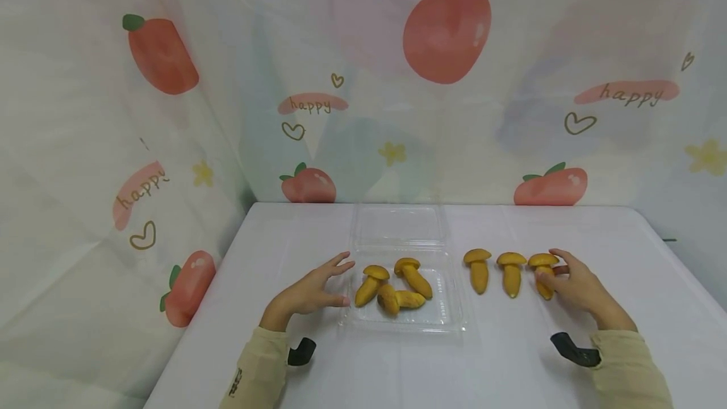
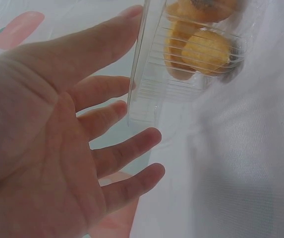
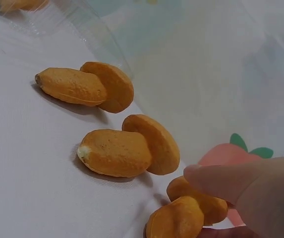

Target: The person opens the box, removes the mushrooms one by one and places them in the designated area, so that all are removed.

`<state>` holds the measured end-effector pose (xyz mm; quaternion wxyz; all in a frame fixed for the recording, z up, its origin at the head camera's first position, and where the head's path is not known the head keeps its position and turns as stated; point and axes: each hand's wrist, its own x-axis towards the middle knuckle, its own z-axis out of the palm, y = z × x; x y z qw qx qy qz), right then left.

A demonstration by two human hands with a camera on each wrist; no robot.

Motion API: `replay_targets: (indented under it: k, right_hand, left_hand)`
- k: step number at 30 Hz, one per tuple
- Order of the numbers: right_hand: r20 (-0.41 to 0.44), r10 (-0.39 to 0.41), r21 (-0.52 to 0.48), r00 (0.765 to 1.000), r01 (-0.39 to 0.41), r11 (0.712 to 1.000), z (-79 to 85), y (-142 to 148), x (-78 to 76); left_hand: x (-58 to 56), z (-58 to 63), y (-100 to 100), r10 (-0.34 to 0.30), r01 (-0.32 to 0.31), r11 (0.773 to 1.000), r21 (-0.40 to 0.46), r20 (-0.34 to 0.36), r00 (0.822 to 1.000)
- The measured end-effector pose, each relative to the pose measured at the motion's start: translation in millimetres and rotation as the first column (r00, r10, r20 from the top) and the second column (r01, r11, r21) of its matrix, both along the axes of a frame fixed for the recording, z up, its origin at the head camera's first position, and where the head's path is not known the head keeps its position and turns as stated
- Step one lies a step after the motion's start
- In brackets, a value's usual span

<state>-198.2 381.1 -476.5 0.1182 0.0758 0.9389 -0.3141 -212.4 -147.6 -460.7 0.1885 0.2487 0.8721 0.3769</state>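
In the head view, a clear plastic clamshell box (image 1: 450, 314) lies with its lid raised at the back, holding 3 yellow-brown mushrooms. Beside its left wall is my left hand (image 1: 309, 289), fingers spread and loosely bent; in the left wrist view its thumb (image 2: 97, 47) lies along the box's rim, and whether it presses there is hard to tell. A row of 3 more mushrooms lies to the right: a left one (image 1: 479, 273), a middle one (image 1: 512, 276) and a right one (image 1: 543, 261). My right hand (image 1: 579, 286) pinches the right one between thumb and fingers, partly covering it.
A white table (image 1: 409, 371) carries everything, with a printed curtain (image 1: 363, 36) hanging behind its far edge and another curtain side (image 1: 74, 207) at the left. Black straps (image 1: 573, 351) stick out by the sleeves.
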Motion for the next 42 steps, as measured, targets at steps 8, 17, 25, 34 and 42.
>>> replay_targets:
  k: [8,17,25,34,42]
  right_hand:
    - [0.024,-0.027,0.009,0.999,0.027,1.000,6.6,-1.9,2.0]
    - [-0.036,-0.015,0.030,0.999,0.016,0.999,12.0,-4.7,4.3]
    - [-0.180,0.001,0.055,0.984,0.009,0.998,17.3,-10.5,5.5]
    - [-0.234,-0.007,0.027,0.972,0.014,1.000,31.8,-35.5,8.1]
    - [-0.300,0.056,0.021,0.952,-0.052,0.998,38.5,-61.5,10.0]
  left_hand:
    - [0.3,0.3,0.0,-0.009,0.009,1.000,0.001,-0.003,1.000]
    - [-0.3,-1.8,0.2,-0.003,0.003,1.000,-0.010,-0.002,1.000]
    - [-0.1,-0.1,-0.8,-0.012,0.012,1.000,-0.010,-0.009,1.000]
    - [-0.5,1.6,0.0,0.001,-0.002,1.000,-0.024,-0.004,1.000]
    - [-0.8,0.3,0.1,-0.005,0.004,1.000,-0.021,-0.018,1.000]
